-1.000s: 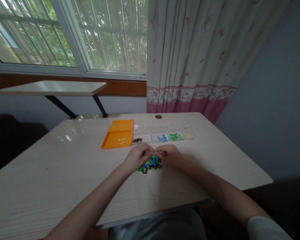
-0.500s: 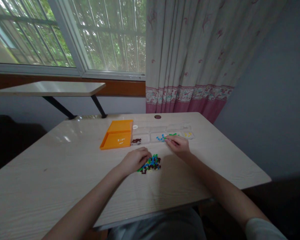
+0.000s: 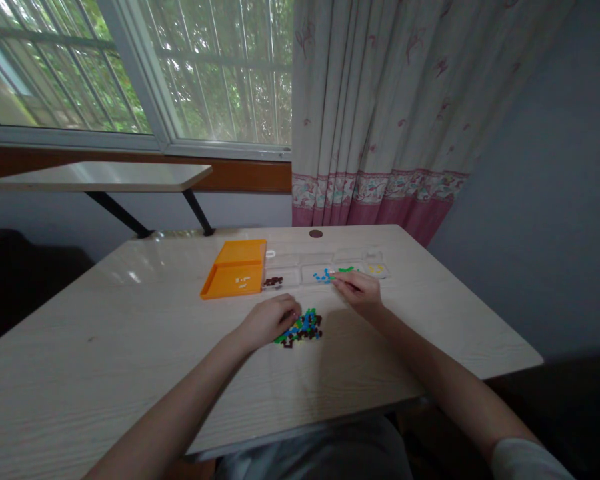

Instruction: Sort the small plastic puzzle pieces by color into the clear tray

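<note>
My left hand [image 3: 273,321] rests at the left edge of a pile of small plastic pieces [image 3: 307,325] in blue, green, brown and yellow. Its fingers are curled together, and whatever they may hold is hidden. Farther off, my right hand [image 3: 360,291] is over the near side of a clear compartment tray [image 3: 281,273]. Thumb and forefinger pinch what looks like a small green piece. Just left of the fingertips, blue pieces [image 3: 323,276] lie in one compartment. Green pieces [image 3: 349,269] and yellow pieces [image 3: 377,269] sit farther right, brown pieces [image 3: 273,282] at the left end.
An orange box lid [image 3: 240,252] with a few white pieces [image 3: 242,281] stands left of the tray. Behind is a round hole [image 3: 316,234] in the table [image 3: 130,340]. A raised shelf [image 3: 105,177] on black legs stands at the back left, below the window.
My right hand has shifted very slightly to the right over the tray. My left hand stays by the pile, almost unmoved.
</note>
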`<act>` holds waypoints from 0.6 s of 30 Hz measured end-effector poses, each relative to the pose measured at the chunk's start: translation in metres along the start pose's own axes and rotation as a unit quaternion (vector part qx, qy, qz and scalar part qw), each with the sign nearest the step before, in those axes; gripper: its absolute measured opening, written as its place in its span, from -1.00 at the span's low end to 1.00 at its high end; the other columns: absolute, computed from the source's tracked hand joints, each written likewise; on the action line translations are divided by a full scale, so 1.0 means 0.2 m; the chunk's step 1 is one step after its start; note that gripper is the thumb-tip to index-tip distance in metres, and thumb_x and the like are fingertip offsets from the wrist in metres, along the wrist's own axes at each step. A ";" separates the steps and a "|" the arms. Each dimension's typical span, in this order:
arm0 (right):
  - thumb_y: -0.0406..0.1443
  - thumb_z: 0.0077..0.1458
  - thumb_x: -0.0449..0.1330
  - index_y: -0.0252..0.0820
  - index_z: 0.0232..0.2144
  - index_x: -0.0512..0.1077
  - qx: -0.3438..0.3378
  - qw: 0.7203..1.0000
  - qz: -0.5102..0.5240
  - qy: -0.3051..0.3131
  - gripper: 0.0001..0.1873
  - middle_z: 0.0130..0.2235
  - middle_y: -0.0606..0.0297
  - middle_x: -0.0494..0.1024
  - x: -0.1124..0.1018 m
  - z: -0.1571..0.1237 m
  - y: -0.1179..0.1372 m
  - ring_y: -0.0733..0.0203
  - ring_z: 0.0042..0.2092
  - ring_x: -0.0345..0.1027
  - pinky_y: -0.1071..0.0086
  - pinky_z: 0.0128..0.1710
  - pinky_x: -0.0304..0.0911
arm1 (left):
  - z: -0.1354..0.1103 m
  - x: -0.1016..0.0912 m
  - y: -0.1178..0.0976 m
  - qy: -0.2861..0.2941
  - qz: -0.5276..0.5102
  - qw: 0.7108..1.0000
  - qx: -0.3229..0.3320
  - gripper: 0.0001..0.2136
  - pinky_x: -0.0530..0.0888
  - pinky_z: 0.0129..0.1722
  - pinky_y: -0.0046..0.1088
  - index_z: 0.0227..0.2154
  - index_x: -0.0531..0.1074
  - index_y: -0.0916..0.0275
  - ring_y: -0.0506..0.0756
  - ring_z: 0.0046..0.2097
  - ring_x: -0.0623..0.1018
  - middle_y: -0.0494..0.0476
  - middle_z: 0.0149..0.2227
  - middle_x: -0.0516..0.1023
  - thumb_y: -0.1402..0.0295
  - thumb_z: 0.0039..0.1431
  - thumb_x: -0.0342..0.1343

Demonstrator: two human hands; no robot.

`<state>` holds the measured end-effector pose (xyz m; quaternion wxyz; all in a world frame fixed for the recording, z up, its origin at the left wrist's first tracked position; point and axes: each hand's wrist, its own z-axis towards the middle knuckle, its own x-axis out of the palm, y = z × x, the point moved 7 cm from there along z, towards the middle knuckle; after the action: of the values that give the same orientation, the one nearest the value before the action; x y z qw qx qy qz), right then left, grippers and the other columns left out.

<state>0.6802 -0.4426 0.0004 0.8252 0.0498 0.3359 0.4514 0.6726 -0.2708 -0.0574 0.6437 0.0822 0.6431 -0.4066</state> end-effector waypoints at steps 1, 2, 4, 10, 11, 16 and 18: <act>-0.18 0.08 0.04 -0.18 -0.38 0.51 -0.004 1.000 0.001 -0.002 -0.71 -0.62 0.32 0.41 0.00 0.00 0.00 0.37 -0.58 0.19 0.49 -0.51 0.19 | 0.00 0.00 0.00 0.000 0.002 1.000 -0.001 -0.85 0.32 -0.31 -0.54 -0.37 0.39 0.22 0.01 -0.31 0.41 0.07 -0.35 0.41 0.40 0.11 -0.09; -0.19 0.08 0.04 -0.18 -0.38 0.51 -0.007 1.000 0.000 -0.003 -0.71 -0.63 0.32 0.41 0.00 0.00 0.00 0.37 -0.58 0.19 0.49 -0.51 0.19 | 0.00 0.00 0.00 0.001 0.004 1.000 -0.003 -0.85 0.32 -0.31 -0.54 -0.37 0.39 0.22 0.01 -0.31 0.41 0.07 -0.35 0.41 0.40 0.11 -0.09; -0.18 0.08 0.04 -0.18 -0.38 0.51 -0.005 1.000 -0.005 0.000 -0.71 -0.63 0.32 0.40 0.00 0.00 0.00 0.37 -0.59 0.19 0.49 -0.52 0.18 | 0.00 0.00 0.00 0.002 0.005 1.000 -0.004 -0.85 0.33 -0.31 -0.54 -0.35 0.38 0.21 0.01 -0.31 0.41 0.06 -0.34 0.42 0.40 0.11 -0.09; -0.16 0.09 0.02 -0.15 -0.37 0.51 -0.011 0.999 -0.032 0.025 -0.70 -0.62 0.32 0.41 0.01 -0.01 -0.03 0.36 -0.57 0.19 0.48 -0.49 0.18 | 0.00 0.00 0.01 0.008 0.001 1.000 -0.002 -0.82 0.33 -0.27 -0.53 -0.33 0.42 0.21 0.01 -0.28 0.42 0.09 -0.32 0.42 0.40 0.12 -0.10; -0.17 0.09 0.02 -0.15 -0.37 0.51 -0.020 0.998 -0.039 0.034 -0.70 -0.61 0.31 0.42 0.01 -0.01 -0.04 0.35 -0.56 0.21 0.47 -0.47 0.17 | 0.00 0.00 0.01 0.009 0.003 1.000 0.000 -0.81 0.33 -0.26 -0.52 -0.33 0.42 0.21 0.02 -0.28 0.42 0.09 -0.32 0.42 0.39 0.12 -0.10; -0.18 0.10 0.02 -0.16 -0.34 0.50 -0.028 0.992 -0.088 0.082 -0.71 -0.52 0.26 0.47 0.00 0.01 -0.13 0.32 -0.48 0.28 0.46 -0.40 0.17 | 0.00 0.00 0.00 0.013 0.013 1.000 0.000 -0.82 0.32 -0.26 -0.52 -0.34 0.40 0.21 0.02 -0.28 0.42 0.08 -0.34 0.41 0.40 0.13 -0.12; -0.19 0.11 0.01 -0.17 -0.32 0.49 -0.007 0.990 -0.096 0.103 -0.71 -0.47 0.25 0.49 0.00 0.02 -0.18 0.31 -0.43 0.30 0.47 -0.37 0.16 | 0.00 0.00 0.00 0.013 0.015 1.000 -0.002 -0.82 0.32 -0.26 -0.52 -0.36 0.39 0.22 0.03 -0.28 0.42 0.09 -0.34 0.41 0.41 0.13 -0.12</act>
<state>0.7075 -0.4634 -0.0106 0.8264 -0.0351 0.4190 0.3747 0.6719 -0.2705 -0.0571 0.6411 0.0958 0.6511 -0.3948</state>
